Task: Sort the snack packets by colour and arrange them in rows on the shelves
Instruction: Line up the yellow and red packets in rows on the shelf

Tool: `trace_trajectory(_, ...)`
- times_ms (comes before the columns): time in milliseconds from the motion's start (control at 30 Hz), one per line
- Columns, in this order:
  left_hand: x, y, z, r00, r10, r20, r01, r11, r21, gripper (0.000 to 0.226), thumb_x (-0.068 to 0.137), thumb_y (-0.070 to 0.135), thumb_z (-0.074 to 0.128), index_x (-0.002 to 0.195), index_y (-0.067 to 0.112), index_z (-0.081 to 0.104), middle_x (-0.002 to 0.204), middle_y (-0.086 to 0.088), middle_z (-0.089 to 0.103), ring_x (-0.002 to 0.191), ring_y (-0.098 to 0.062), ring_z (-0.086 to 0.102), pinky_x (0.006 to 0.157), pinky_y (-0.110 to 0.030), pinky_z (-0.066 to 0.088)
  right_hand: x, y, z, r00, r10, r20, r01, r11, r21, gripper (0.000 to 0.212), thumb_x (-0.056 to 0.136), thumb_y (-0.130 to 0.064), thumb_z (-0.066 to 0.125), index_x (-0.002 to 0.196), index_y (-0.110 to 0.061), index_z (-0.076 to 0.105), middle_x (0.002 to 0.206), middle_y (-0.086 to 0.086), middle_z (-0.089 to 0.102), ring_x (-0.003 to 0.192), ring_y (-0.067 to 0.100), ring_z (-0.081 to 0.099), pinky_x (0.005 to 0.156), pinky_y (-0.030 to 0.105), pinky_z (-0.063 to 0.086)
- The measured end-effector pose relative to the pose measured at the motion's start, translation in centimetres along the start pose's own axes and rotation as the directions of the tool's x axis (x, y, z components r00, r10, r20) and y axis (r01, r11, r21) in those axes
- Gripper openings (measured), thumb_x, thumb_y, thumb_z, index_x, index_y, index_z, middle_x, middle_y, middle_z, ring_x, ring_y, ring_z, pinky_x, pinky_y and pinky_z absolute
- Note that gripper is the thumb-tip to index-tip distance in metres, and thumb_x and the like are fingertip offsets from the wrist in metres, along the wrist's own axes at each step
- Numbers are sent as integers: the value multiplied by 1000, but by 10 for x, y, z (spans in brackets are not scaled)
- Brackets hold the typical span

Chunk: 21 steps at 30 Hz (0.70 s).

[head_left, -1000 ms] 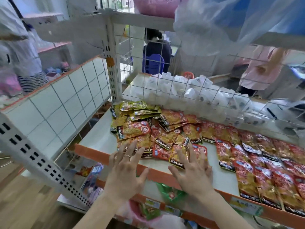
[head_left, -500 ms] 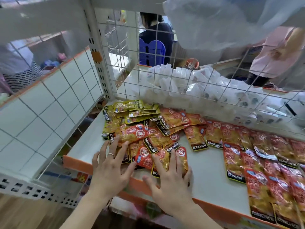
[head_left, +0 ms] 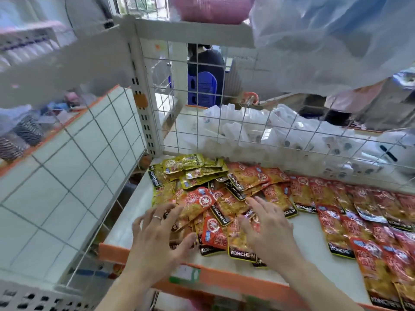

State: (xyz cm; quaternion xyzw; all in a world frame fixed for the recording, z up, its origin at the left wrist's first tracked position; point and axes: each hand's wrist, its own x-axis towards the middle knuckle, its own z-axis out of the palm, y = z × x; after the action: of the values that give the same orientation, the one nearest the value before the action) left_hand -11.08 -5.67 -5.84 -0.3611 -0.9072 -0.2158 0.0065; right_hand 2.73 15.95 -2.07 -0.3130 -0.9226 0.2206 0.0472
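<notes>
Snack packets (head_left: 215, 205): found heaped in a mixed pile at the left end of the shelf (head_left: 307, 234), with yellow-green ones (head_left: 186, 167) at the back and red and orange tangled in front. Held left hand (head_left: 157, 239) and right hand (head_left: 267, 230) spread flat over the pile, gripping nothing; could not tell whether touching. Judged best to fan the pile flat first, then draw off one colour at a time, keeping clear of the red rows (head_left: 363, 223) laid out to the right.
</notes>
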Motion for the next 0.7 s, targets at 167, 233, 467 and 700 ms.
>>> trace_trajectory(167, 44, 7, -3, 998, -55, -20, 53, 996, -77, 74, 82, 71, 27, 144, 35, 44, 146, 12, 41, 139, -13, 29, 112, -45, 24, 49, -9, -7, 985, 91, -146, -84, 995, 54, 55, 95, -48, 53, 146, -27, 44, 151, -4, 43, 139, 20, 31, 111, 43, 32)
trace_trajectory(233, 64, 9, -3, 997, -67, -42, 64, 995, -78, 69, 87, 66, 35, 145, 31, 44, 149, 9, 42, 141, -16, 31, 112, -46, 25, 64, -13, -11, 982, 117, -151, -111, 993, 50, 55, 96, -47, 52, 147, -30, 41, 153, -3, 40, 139, 22, 29, 111, 44, 32)
trace_trajectory(467, 132, 3, -4, 983, -177, 39, 177, 984, 3, 69, 90, 24, 54, 154, 27, 27, 163, 3, 23, 150, -21, 19, 119, -50, 19, 84, -26, -4, 989, 108, 105, -97, 990, -103, 53, 101, -53, 36, 151, -36, 31, 161, 0, 23, 148, 26, 11, 116, 53, 17)
trace_trajectory(700, 168, -22, 8, 946, -232, 228, 199, 967, 159, 82, 89, 34, 59, 158, 31, 15, 166, 4, 14, 152, -22, 14, 118, -52, 18, 67, -23, 3, 998, -9, 62, 6, 999, 42, 39, 102, -48, 41, 139, -39, 50, 156, -6, 34, 146, 15, 20, 118, 45, 18)
